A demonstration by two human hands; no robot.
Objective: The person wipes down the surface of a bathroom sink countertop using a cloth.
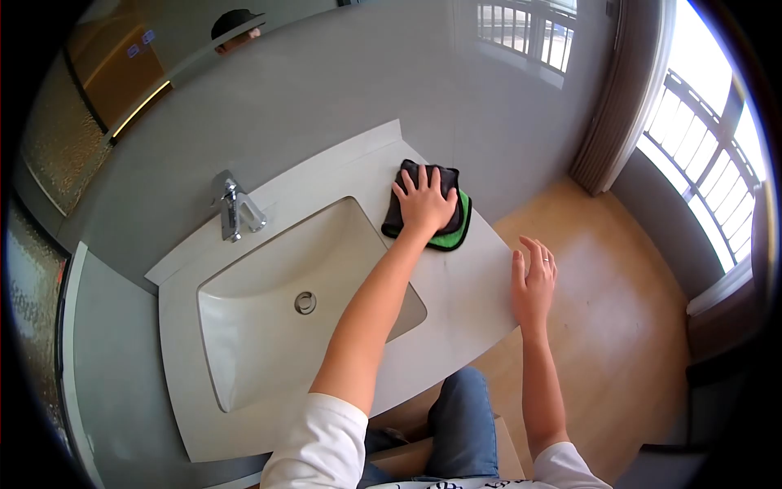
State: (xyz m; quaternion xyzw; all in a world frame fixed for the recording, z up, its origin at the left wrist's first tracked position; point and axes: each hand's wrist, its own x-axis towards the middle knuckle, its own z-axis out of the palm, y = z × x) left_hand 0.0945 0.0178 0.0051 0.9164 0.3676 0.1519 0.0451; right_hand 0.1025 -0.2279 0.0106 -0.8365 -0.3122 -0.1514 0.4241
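A folded black-and-green cleaning cloth (461, 222) lies on the white countertop (481, 301), to the right of the basin and near the back edge. Pressed flat on its black side is my left hand (425, 204), fingers spread and pointing toward the wall. The green layer shows along the cloth's right and front edge. My right hand (534, 281) is at the counter's right edge, fingers loosely extended with a ring on one of them. Nothing shows in it; whether it touches the edge I cannot tell.
A white basin (252, 326) with a round drain (305, 302) is set into the counter. Behind it stands a chrome faucet (235, 208). A low backsplash (326, 163) meets the grey wall. Wooden floor (603, 301) and a railed window (700, 122) are on the right.
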